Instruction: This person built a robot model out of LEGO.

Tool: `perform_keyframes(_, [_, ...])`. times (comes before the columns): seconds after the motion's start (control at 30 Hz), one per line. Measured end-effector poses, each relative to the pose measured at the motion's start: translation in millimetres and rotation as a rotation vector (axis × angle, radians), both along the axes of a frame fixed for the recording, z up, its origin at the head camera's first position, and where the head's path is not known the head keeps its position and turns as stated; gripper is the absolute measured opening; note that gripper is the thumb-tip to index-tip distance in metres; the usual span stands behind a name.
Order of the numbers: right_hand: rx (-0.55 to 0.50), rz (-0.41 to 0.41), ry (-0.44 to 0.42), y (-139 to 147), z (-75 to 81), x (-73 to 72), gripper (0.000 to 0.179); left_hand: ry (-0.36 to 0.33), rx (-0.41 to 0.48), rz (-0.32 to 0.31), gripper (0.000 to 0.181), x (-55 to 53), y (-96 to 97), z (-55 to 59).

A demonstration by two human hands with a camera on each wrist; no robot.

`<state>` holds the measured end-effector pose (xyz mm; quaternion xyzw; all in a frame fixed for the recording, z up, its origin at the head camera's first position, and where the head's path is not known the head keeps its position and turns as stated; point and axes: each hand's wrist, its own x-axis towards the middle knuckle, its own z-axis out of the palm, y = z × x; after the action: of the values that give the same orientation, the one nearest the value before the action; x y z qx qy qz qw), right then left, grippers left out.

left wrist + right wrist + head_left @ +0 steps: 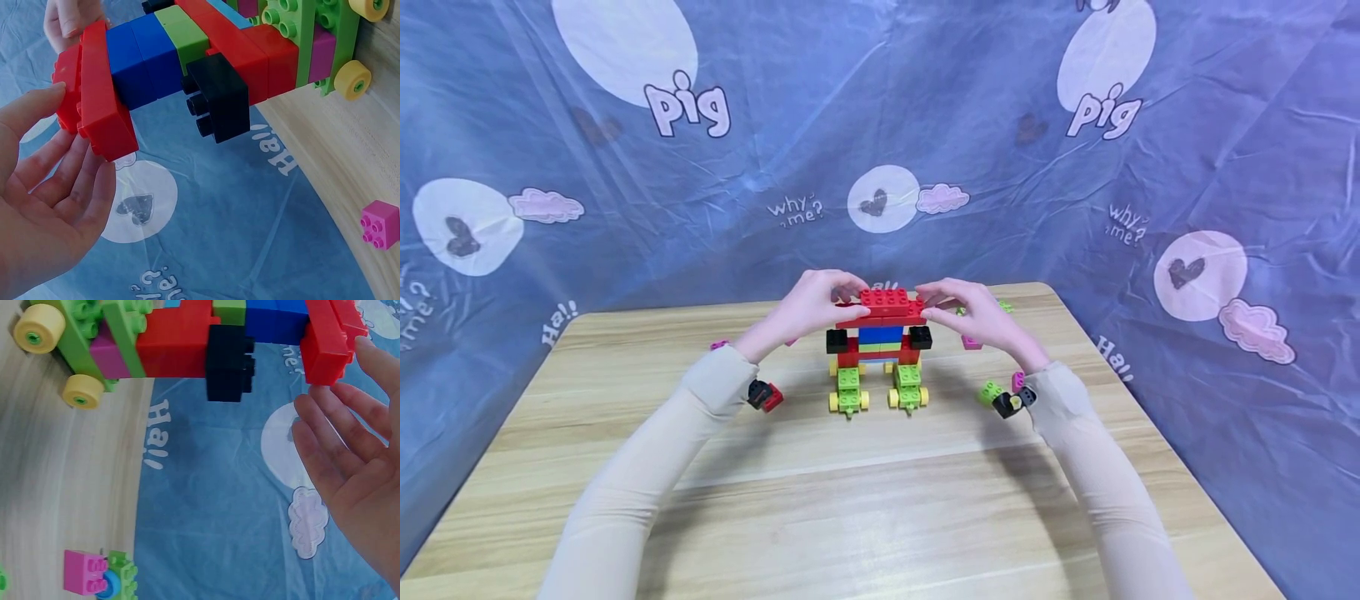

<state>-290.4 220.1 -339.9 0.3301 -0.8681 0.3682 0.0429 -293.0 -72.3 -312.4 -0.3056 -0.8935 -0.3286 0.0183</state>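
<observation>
A toy-block build with a red top brick (883, 302) over a longer red brick (107, 94) stands on the table. Below are blue bricks (880, 335), a black brick (220, 97) on the left side, another black brick (226, 362) on the right, and green wheeled bases (848, 390) with yellow wheels. My left hand (59, 181) pinches the left end of the red bricks, thumb on the top one and fingers behind the longer one. Around the opposite end is my right hand (353, 437), fingers loosely extended, with thumb and fingertips right at the red bricks' edges.
Loose blocks lie to both sides: a black and red piece (765, 395) at left, a black piece (1006, 405) and a green brick (990, 392) at right. Beyond, a pink brick (84, 572) sits near the table's edge. A blue printed cloth (880, 125) hangs behind the wooden table (865, 517).
</observation>
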Motion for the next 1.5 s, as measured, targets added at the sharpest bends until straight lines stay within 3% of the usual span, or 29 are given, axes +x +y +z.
perform_keyframes(0.5, [0.046, 0.07, 0.08, -25.2, 17.5, -6.6, 0.036, -0.007, -0.003, -0.004, 0.04, 1.8, -0.1, 1.6])
perform_keyframes(1.03, [0.05, 0.076, 0.052, -29.7, 22.4, -5.9, 0.034, -0.043, 0.0, -0.015, 0.038, 1.2, -3.2, 4.3])
perform_keyframes(1.5, [0.138, 0.081, 0.068, -30.8, 31.1, -7.8, 0.035, -0.077, 0.01, 0.001, 0.038, 1.7, -2.6, 6.4])
